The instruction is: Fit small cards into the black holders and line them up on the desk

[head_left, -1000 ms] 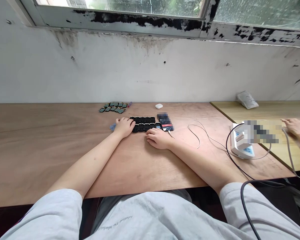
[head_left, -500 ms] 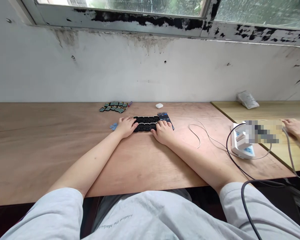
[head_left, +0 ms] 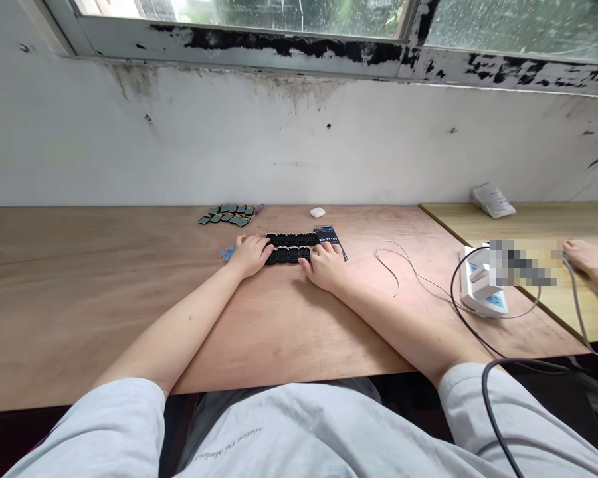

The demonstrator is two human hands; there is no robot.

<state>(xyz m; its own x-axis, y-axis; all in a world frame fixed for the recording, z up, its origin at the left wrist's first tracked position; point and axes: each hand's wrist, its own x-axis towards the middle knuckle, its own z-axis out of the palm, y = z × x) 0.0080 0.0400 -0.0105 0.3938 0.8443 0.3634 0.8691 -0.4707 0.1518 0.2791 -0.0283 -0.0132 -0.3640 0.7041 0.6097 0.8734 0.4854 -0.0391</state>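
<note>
Two rows of small black square plastic parts (head_left: 292, 253) lie side by side on the wooden table. My left hand (head_left: 252, 255) is at their left end, its thumb and fingers against the end parts. At the right end, my right hand (head_left: 327, 267) has its thumb at the near side of the front row and its fingers bent over the end. Just beyond my right fingers lies a phone (head_left: 327, 234) showing a running timer. Small blue pieces (head_left: 226, 253) lie beside my left hand, partly covered by it.
Several grey-green square boards (head_left: 229, 214) lie at the back left, near a small purple-handled tool (head_left: 260, 208). A white earbud case (head_left: 317, 212) sits by the wall. To the right are a white cable (head_left: 403, 252), a power strip (head_left: 483, 285) and another person's hand (head_left: 585, 255).
My hands and the black rows stay nearly in place; my right thumb has shifted slightly left. The view has tilted up a little. The other person's hand has moved slightly.
</note>
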